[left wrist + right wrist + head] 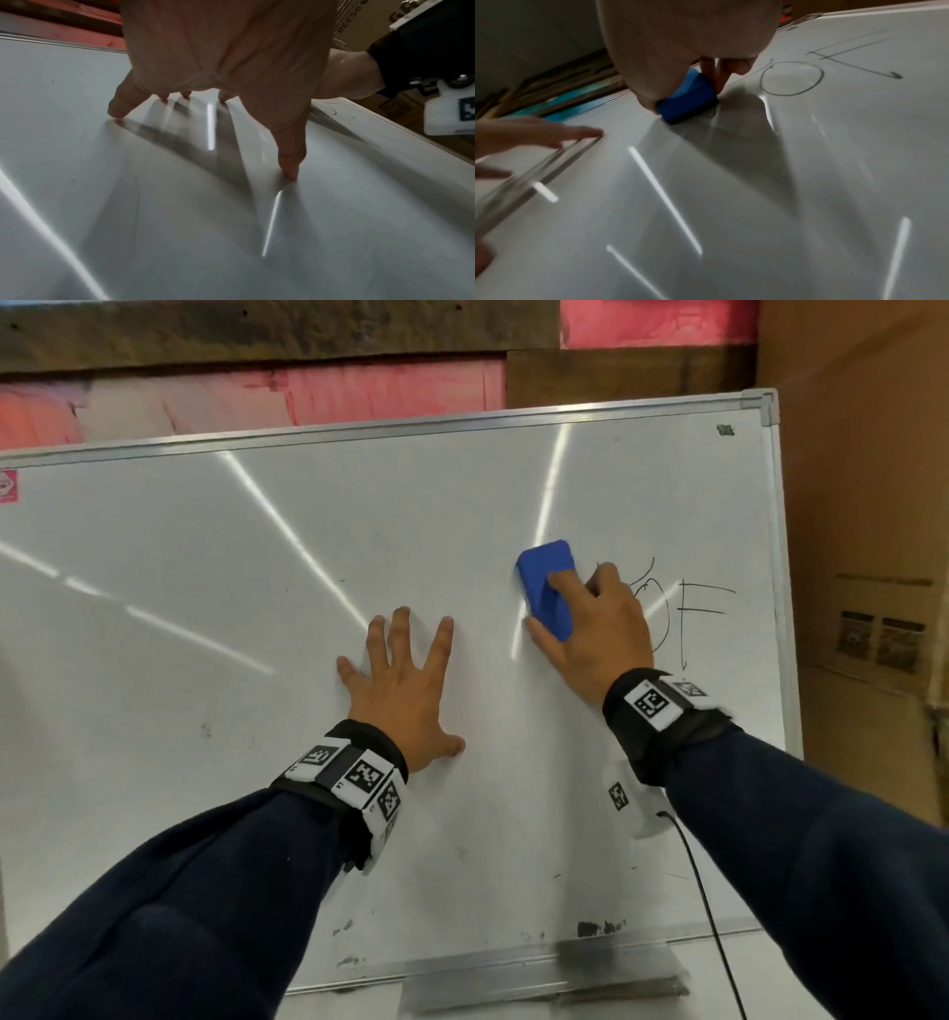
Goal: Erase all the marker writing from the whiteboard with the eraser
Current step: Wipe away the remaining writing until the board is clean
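A white whiteboard [257, 588] with a metal frame leans in front of me. My right hand [590, 629] grips a blue eraser [544, 588] and presses it flat on the board. Black marker writing [703, 613], a round letter and an F with an arrow, stands just right of that hand. In the right wrist view the eraser [687, 99] sits left of the circle [791, 78] and the F [847, 50]. My left hand [405, 680] lies flat on the board with fingers spread, holding nothing; its fingertips [289, 168] touch the surface.
A metal marker tray [544, 978] runs along the board's bottom edge, with dark smudges above it. A black cable [714, 927] hangs from my right wrist. Cardboard boxes [868, 608] stand to the right; pink and wooden wall panels [359, 387] are behind.
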`<move>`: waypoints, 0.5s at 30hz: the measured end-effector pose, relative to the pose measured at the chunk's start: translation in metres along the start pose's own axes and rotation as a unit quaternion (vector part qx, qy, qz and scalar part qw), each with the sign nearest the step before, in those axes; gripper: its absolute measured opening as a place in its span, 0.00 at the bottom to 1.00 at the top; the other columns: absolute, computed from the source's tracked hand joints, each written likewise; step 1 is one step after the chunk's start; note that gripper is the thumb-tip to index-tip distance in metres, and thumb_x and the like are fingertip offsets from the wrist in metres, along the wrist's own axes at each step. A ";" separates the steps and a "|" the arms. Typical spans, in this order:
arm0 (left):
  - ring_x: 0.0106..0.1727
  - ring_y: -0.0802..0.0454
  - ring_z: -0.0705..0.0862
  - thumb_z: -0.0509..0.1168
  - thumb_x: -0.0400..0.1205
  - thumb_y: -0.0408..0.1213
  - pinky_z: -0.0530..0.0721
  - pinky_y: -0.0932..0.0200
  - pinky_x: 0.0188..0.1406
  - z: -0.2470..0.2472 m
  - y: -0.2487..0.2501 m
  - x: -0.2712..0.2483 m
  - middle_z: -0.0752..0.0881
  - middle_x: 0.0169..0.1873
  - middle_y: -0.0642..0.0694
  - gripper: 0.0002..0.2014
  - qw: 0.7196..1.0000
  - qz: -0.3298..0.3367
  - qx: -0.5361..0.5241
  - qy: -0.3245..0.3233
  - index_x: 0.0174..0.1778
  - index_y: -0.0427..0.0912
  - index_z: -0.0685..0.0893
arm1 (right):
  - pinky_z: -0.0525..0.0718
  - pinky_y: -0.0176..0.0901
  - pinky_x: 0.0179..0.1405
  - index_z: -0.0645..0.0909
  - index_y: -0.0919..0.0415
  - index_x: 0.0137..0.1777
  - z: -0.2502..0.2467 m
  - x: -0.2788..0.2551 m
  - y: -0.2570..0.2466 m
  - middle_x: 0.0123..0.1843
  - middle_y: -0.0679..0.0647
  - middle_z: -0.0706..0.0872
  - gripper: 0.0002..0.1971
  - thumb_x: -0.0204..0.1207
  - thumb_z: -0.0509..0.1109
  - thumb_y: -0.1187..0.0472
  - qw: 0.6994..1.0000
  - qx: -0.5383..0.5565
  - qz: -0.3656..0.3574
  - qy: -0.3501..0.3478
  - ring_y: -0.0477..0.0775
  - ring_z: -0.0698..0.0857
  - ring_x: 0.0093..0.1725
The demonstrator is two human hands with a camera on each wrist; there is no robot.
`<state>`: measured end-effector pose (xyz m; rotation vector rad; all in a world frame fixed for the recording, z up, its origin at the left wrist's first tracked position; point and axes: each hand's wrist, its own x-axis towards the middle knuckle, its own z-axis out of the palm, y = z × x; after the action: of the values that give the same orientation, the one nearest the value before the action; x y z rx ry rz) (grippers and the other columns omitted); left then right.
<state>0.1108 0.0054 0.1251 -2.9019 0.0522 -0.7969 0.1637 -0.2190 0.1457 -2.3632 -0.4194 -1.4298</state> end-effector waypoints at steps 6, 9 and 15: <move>0.83 0.31 0.35 0.78 0.61 0.65 0.56 0.19 0.75 -0.002 0.005 0.004 0.32 0.82 0.38 0.70 1.000 0.005 0.003 -0.001 0.82 0.59 0.29 | 0.81 0.55 0.41 0.79 0.50 0.65 0.005 -0.016 0.003 0.48 0.56 0.73 0.23 0.75 0.69 0.39 0.972 -0.043 -0.209 -0.095 0.59 0.74 0.39; 0.83 0.30 0.35 0.77 0.62 0.66 0.56 0.19 0.75 -0.002 0.005 0.003 0.32 0.82 0.38 0.69 1.000 0.009 0.010 -0.008 0.82 0.58 0.29 | 0.83 0.53 0.43 0.76 0.47 0.65 -0.003 0.003 0.014 0.49 0.55 0.72 0.23 0.75 0.70 0.38 1.000 0.021 -0.004 0.003 0.59 0.76 0.42; 0.83 0.30 0.34 0.78 0.61 0.65 0.56 0.18 0.74 0.000 0.007 0.002 0.30 0.81 0.38 0.70 1.000 0.008 0.002 -0.014 0.82 0.59 0.28 | 0.82 0.55 0.42 0.77 0.51 0.65 0.004 -0.012 0.011 0.49 0.56 0.72 0.23 0.74 0.71 0.40 0.990 -0.015 -0.132 -0.045 0.59 0.74 0.41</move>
<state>0.1128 -0.0013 0.1252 -2.9046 0.0720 -0.7540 0.1657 -0.2279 0.1316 -2.4765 -0.7641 -1.4500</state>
